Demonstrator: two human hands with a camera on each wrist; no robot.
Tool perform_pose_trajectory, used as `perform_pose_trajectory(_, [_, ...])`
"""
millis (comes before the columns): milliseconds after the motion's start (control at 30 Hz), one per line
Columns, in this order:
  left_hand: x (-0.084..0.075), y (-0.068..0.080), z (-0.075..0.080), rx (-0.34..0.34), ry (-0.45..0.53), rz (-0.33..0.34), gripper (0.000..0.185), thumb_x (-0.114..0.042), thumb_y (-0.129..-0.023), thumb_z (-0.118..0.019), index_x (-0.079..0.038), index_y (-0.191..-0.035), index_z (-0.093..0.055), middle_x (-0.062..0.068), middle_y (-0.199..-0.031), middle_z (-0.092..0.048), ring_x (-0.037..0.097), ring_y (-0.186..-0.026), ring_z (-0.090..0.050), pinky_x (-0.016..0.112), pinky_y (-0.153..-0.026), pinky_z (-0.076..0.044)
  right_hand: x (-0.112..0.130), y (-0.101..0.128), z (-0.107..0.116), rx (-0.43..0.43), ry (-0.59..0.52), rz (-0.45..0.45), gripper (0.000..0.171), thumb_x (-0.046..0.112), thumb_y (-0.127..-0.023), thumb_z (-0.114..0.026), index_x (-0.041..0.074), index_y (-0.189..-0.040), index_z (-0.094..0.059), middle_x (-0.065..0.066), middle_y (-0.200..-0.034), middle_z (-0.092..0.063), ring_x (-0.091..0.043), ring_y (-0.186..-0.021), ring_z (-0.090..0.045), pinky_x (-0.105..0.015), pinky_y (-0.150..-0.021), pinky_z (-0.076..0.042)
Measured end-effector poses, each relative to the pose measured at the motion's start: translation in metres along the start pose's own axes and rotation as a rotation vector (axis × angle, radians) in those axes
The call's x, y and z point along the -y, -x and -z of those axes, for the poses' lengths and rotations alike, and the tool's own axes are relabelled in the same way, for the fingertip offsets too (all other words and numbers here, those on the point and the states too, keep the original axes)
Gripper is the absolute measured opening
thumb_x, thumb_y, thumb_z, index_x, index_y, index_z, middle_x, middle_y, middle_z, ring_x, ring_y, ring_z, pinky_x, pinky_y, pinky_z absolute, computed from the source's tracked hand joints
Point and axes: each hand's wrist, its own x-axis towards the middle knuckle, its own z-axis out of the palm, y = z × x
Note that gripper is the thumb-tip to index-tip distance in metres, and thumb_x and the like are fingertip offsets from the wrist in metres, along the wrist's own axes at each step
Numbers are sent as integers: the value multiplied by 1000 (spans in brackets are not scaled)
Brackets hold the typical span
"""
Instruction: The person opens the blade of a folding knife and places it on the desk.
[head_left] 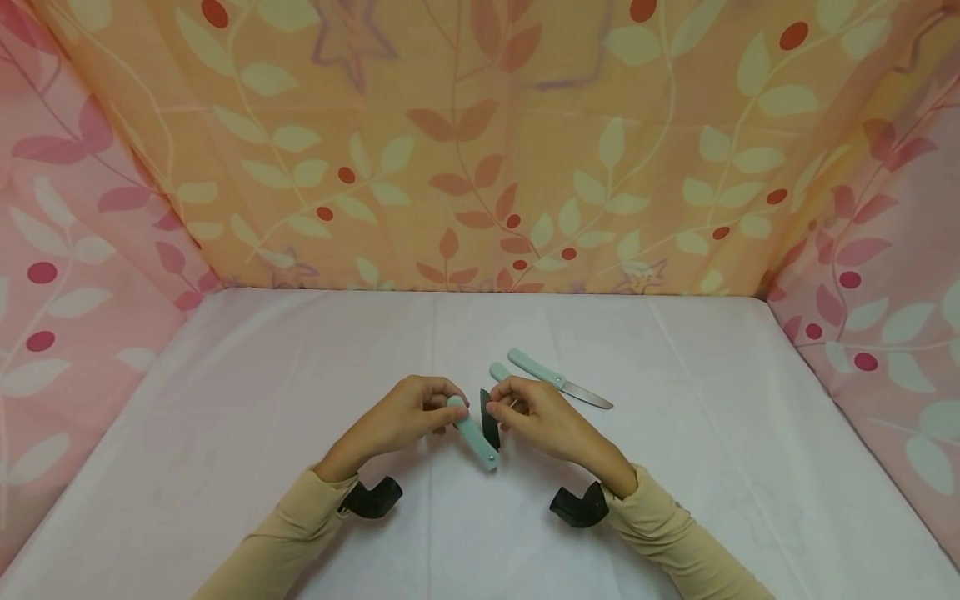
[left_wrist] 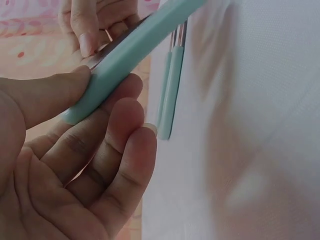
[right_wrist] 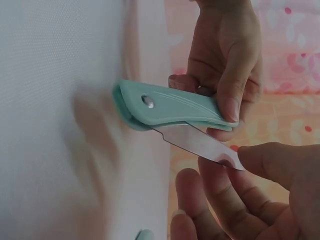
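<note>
A folding knife with a mint-green handle (head_left: 474,437) is held up between the two hands, its blade (right_wrist: 197,141) swung partway out of the slot. My left hand (head_left: 412,412) grips the end of the handle between thumb and fingers. Near the tip, thumb and fingers of my right hand (head_left: 543,419) pinch the blade. A round metal pivot (right_wrist: 148,101) shows at the far end of the handle in the right wrist view. Behind the right hand, a similar open knife (head_left: 534,364) lies on the table, and beside it another mint-green knife (head_left: 498,372) is partly hidden by that hand.
White cloth covers the table (head_left: 300,350). Patterned fabric walls stand behind it (head_left: 480,150) and on both sides. A black wrist piece (head_left: 375,498) sticks out below the left sleeve, with a matching one (head_left: 580,506) on the right.
</note>
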Motion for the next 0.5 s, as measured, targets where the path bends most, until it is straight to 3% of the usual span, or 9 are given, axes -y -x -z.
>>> perform_pose_trajectory(300, [-4, 3, -2, 76, -46, -40, 17, -22, -96, -66, -6, -103, -68, 14, -80, -72, 14, -70, -61, 24, -63, -48, 1, 0, -2, -6, -19, -23, 14, 23, -97, -65, 11, -102, -69, 1, -82, -71, -24, -77, -68, -23, -68, -51])
perform_pose_trajectory(500, [-4, 3, -3, 150, -52, -58, 18, -22, -97, -65, -6, -103, -70, 10, -79, -69, 11, -71, -56, 20, -61, -44, 0, 0, -1, 11, -2, 0, 14, 21, -96, -66, 9, -101, -72, 0, -82, -74, -17, -74, -67, -22, -68, -50])
